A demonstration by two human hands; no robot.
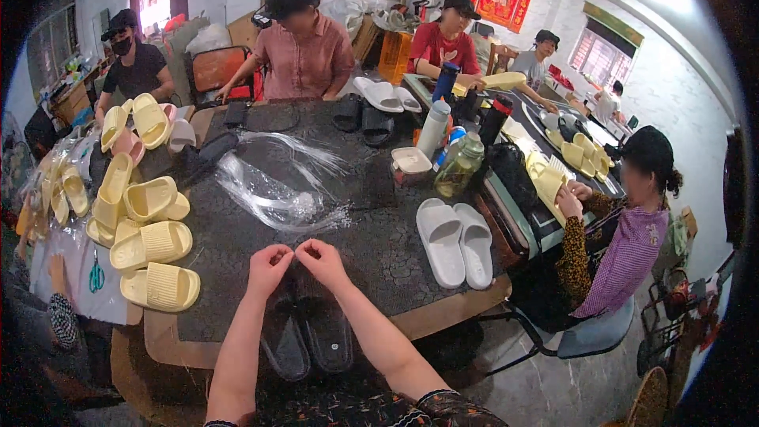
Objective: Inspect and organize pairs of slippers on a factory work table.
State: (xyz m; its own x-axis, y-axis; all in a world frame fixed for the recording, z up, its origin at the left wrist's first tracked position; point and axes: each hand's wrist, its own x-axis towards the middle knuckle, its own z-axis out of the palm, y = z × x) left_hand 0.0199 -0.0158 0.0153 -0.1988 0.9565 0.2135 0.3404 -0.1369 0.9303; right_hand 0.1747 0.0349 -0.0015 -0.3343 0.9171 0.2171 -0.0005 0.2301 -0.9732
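Both forearms reach forward from the lower edge and slant inward, so that the left hand (270,267) and the right hand (321,263) nearly meet over the table (379,247). The wrists are bent slightly toward each other, knuckles raised. On each hand the thumb is drawn in against the curled fingers; the right thumb and forefinger form a small loop. Whether something thin is pinched between the fingertips is too small to tell.

Just below the hands, between the forearms, a pair of black slippers (329,340) lies side by side, the far ends partly hidden by the hands. Just ahead of the fingertips is a spread bundle of clear plastic strands (267,196). Right of the right hand stands a pair of white slippers (439,243), and beyond them a white lidded container (411,161) and a greenish bottle (461,166). Yellow slippers (152,245) are piled left of the left hand, with teal-handled scissors (96,275) farther out. Well to the right of the right hand, a co-worker in a purple checked top (626,257) handles a yellow slipper (547,183).
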